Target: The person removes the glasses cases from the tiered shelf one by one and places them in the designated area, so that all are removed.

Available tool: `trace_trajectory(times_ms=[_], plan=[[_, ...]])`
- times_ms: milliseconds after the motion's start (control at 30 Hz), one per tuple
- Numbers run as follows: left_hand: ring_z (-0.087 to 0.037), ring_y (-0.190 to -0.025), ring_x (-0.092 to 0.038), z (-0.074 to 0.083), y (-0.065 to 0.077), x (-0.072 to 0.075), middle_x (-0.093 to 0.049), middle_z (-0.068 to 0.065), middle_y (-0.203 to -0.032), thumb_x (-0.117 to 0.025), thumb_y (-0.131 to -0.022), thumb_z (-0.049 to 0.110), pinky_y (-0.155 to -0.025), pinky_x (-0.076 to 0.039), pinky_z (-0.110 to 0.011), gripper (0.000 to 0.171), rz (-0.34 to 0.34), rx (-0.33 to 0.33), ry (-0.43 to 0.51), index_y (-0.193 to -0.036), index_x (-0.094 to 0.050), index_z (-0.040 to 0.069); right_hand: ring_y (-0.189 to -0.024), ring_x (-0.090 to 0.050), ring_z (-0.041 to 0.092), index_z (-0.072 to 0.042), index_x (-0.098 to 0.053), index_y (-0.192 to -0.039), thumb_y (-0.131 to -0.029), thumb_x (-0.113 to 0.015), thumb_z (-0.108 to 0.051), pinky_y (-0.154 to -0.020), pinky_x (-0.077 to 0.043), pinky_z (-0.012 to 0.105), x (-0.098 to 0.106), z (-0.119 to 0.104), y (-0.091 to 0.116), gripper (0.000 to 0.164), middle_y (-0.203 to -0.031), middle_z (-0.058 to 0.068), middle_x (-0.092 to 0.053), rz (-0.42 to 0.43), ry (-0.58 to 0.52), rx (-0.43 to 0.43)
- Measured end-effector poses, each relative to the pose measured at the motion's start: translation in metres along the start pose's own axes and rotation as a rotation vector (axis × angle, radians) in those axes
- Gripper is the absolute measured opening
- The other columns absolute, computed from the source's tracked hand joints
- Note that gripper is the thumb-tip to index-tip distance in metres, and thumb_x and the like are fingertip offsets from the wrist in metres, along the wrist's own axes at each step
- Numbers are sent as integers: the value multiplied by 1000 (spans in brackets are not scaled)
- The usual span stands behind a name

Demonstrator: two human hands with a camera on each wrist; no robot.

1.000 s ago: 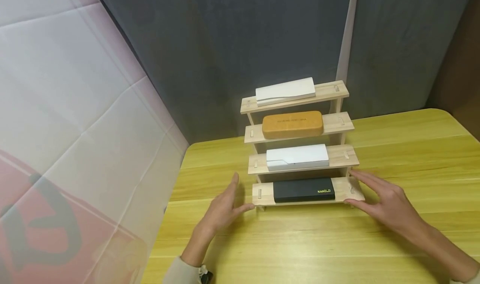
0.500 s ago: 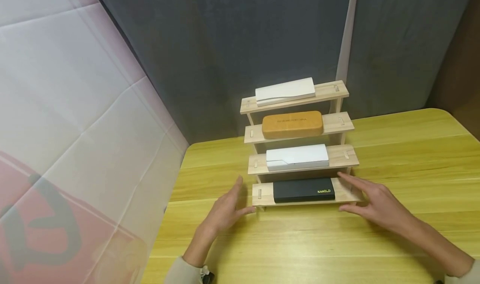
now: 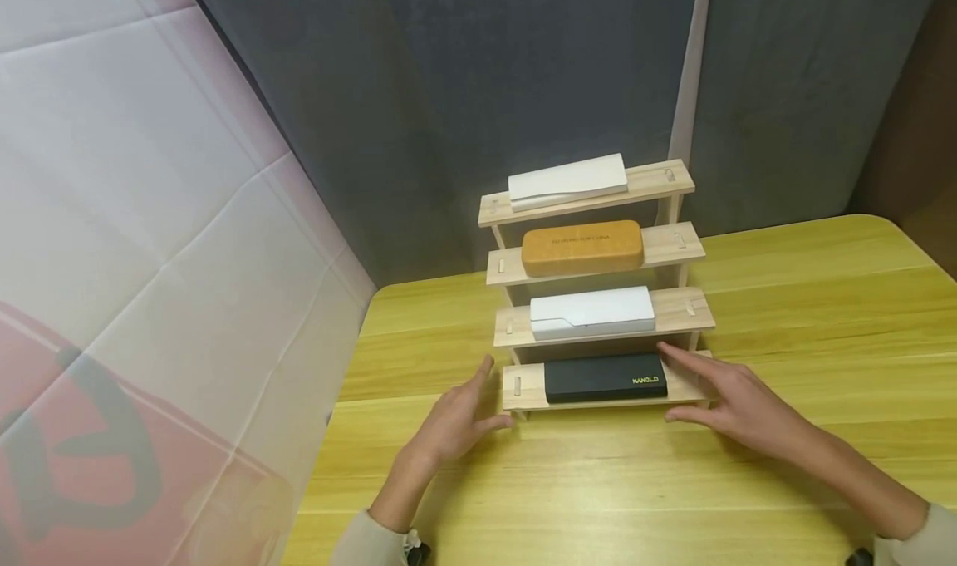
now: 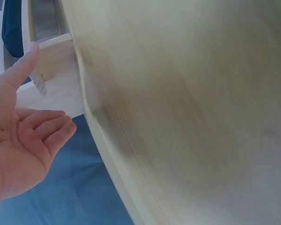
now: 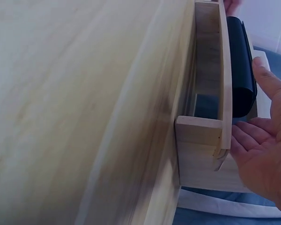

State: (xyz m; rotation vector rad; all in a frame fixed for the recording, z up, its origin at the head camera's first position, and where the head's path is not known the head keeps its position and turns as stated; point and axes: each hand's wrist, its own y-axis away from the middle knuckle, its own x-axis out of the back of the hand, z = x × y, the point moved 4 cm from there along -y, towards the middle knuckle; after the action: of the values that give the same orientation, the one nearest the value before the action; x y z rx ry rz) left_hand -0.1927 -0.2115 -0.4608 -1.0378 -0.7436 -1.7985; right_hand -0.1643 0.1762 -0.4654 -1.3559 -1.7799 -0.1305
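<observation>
A light wooden stand with four stepped shelves (image 3: 680, 304) stands on the table. On its lowest shelf lies a black glasses case (image 3: 606, 379) with gold lettering. My right hand (image 3: 736, 408) is over the right end of that shelf, thumb and fingers spread beside the case's right end. In the right wrist view the thumb (image 5: 267, 79) is near the black case (image 5: 241, 68); contact is unclear. My left hand (image 3: 452, 425) is at the shelf's left end, thumb and fingers apart, holding nothing. Its thumb (image 4: 23, 65) is close to the shelf end in the left wrist view.
Higher shelves carry a white case (image 3: 592, 312), an orange-brown case (image 3: 583, 248) and another white case (image 3: 568, 182). Behind the yellow wood-grain table (image 3: 598, 491) hangs a dark grey curtain (image 3: 449, 92). A pale printed panel (image 3: 187, 217) borders the left side.
My right hand has moved left along the lowest shelf, from its right end towards the black case. My left hand has shifted slightly right. The stand and cases look unmoved.
</observation>
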Motion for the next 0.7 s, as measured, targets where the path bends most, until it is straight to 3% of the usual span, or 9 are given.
trace_trajectory(times_ms=[67,133,233,367,467,600,700], plan=[[-45,-144,-48,0,0,-1,-36,-21,-166,-79,-96,40,-120,-40,-56,102,-4,0,0,-168,-20,0,-91,-66,15,-2,-49,-158,-86,-91,-24,-75,-58,32,-1,-1,-2,87,-150,26,-57,-9,-13,-11],[-45,-144,-48,1,-1,-2,-35,-21,-167,-79,-96,40,-120,-39,-56,102,-10,0,3,-168,-20,0,-88,-63,14,-1,-49,-158,-87,-90,-24,-73,-56,31,-1,-1,-3,86,-149,27,-57,-14,-26,-23],[-45,-145,-47,2,-1,-3,-34,-21,-167,-80,-96,39,-120,-39,-56,101,-9,-8,9,-168,-20,0,-110,-70,29,-1,-50,-157,-87,-90,-26,-88,-61,44,-2,-3,-6,85,-149,27,-58,-20,-26,-37],[-45,-145,-47,3,-2,-4,-32,-20,-168,-80,-96,38,-121,-39,-55,101,-7,-20,8,-168,-21,0,-129,-62,42,-1,-51,-156,-87,-90,-26,-99,-55,59,-2,-4,-10,83,-147,27,-59,-36,-31,-52],[-44,-146,-46,4,-2,-6,-31,-20,-169,-80,-96,37,-121,-38,-55,101,-9,-28,10,-168,-20,-1,-106,-67,26,0,-52,-155,-89,-88,-26,-87,-59,43,-3,-4,-12,80,-144,27,-61,-53,-29,-71],[-44,-147,-45,7,-3,-6,-30,-20,-169,-80,-96,35,-122,-37,-54,101,-8,-45,10,-167,-19,-2,-92,-60,20,1,-53,-154,-90,-87,-28,-79,-53,36,-4,-5,-16,78,-141,28,-64,-73,-11,-94],[-43,-148,-44,8,-3,-7,-28,-19,-169,-79,-97,35,-122,-37,-53,101,-15,-48,4,-168,-18,-2,-93,-60,21,1,-53,-153,-91,-86,-29,-80,-54,39,-5,-5,-18,77,-140,28,-64,-77,-3,-112]])
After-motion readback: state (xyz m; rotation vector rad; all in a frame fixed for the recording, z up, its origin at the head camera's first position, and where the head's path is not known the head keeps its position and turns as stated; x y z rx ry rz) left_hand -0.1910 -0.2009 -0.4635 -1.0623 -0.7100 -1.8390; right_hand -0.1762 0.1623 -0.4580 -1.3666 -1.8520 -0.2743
